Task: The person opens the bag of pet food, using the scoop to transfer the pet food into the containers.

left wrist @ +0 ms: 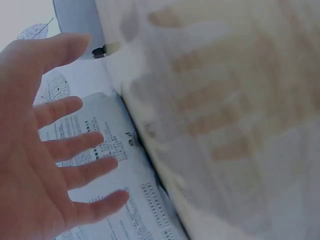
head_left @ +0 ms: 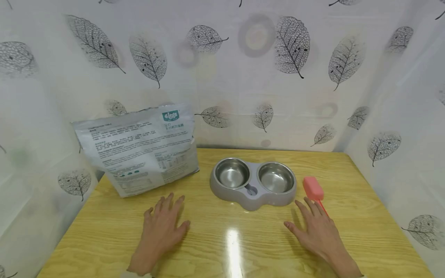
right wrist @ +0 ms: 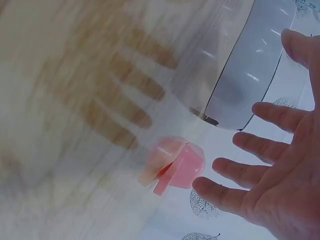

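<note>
A pale backdrop (head_left: pixel 240 92) printed with skeleton leaves fills the upper frame, behind a glossy wood-grain table (head_left: pixel 260 247) that spans the lower frame. At lower left, your left hand (head_left: pixel 160 229) hovers palm down, fingers spread and holding nothing; at lower right, your right hand (head_left: pixel 318 233) is likewise released, its fingers parted and clear of the tabletop in the right wrist view. The pink scoop (head_left: pixel 313 188) lies right of centre, just beyond your right fingertips, its thin handle (head_left: pixel 324 209) slanting toward the lower right and partly hidden by that hand. It is probably light, stiff and smooth, best pinched along the handle. The silver-grey bag (head_left: pixel 146 150) stands tilted at left of centre, beyond your left hand; it looks soft-walled, slick and, if full, heavy, so holding it at both sides should serve better than one hand. Near the centre sits the grey double feeder (head_left: pixel 253 202) with two steel bowls (head_left: pixel 232 175); its base appears rigid, and you would likely take it by its outer ends
</note>
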Motion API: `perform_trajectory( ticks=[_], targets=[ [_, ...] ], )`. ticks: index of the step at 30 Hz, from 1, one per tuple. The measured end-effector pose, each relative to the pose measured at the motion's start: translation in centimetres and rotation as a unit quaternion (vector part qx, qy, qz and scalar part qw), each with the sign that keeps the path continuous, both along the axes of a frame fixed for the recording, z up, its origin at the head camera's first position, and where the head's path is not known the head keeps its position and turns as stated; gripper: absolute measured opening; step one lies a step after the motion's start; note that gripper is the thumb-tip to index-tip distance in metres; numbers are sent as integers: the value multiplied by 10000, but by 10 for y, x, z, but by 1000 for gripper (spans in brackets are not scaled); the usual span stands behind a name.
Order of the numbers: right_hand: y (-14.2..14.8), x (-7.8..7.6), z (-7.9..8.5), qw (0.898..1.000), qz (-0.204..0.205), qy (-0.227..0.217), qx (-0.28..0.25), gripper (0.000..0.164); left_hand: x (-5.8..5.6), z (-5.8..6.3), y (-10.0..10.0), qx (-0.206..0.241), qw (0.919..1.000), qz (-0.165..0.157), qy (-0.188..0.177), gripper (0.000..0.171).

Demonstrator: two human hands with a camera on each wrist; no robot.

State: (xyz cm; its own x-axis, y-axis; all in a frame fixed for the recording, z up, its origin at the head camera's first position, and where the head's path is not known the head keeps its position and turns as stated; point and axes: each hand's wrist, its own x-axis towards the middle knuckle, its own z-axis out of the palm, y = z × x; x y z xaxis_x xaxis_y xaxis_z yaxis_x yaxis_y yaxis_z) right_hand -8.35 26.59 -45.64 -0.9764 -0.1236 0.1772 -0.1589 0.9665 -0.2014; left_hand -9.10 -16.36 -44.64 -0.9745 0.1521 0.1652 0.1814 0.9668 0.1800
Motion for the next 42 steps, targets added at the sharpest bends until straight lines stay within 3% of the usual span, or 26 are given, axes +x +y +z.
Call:
perform_trajectory(
  ticks=[3, 6, 9, 11, 15, 18, 21, 23, 27, 29, 33, 42],
  targets=[
    [-1, 0, 0, 9999, 28, 89, -47, 75, -6, 9, -4, 148, 9996, -104, 224, 57],
    [-1, -2, 1, 9998, 62, 138, -151, 74, -17, 25, -12, 536, 9953, -274, 755, 34],
    [-2, -4, 4, 9995, 99, 170, -243, 73, -29, 49, -21, 904, 9825, -582, 1520, 15],
    [-3, -6, 6, 9995, 115, 148, -270, 73, -40, 69, -27, 1063, 9692, -738, 2095, 8],
    [-6, -9, 9, 9996, 125, 67, -260, 72, -64, 112, -39, 988, 9422, -768, 3108, 17],
    [-8, -10, 12, 9996, 121, 51, -247, 73, -82, 138, -50, 629, 9329, -637, 3488, 40],
    [-9, -10, 13, 9996, 123, 78, -243, 72, -98, 157, -61, 62, 9433, -400, 3296, 72],
    [-9, -10, 14, 9995, 131, 113, -255, 71, -105, 165, -68, -290, 9580, -207, 2846, 94],
    [-9, -10, 15, 9992, 184, 186, -288, 70, -114, 174, -76, -816, 9773, 103, 1954, 120],
    [-9, -10, 16, 9991, 221, 216, -303, 69, -116, 174, -78, -1005, 9803, 234, 1687, 127],
    [-8, -11, 18, 9988, 285, 275, -287, 68, -117, 172, -79, -1159, 9808, 379, 1518, 136],
    [-10, -10, 16, 9991, 219, 70, -356, 69, -116, 163, -77, -667, 9895, 364, 1233, 142]
  ],
)
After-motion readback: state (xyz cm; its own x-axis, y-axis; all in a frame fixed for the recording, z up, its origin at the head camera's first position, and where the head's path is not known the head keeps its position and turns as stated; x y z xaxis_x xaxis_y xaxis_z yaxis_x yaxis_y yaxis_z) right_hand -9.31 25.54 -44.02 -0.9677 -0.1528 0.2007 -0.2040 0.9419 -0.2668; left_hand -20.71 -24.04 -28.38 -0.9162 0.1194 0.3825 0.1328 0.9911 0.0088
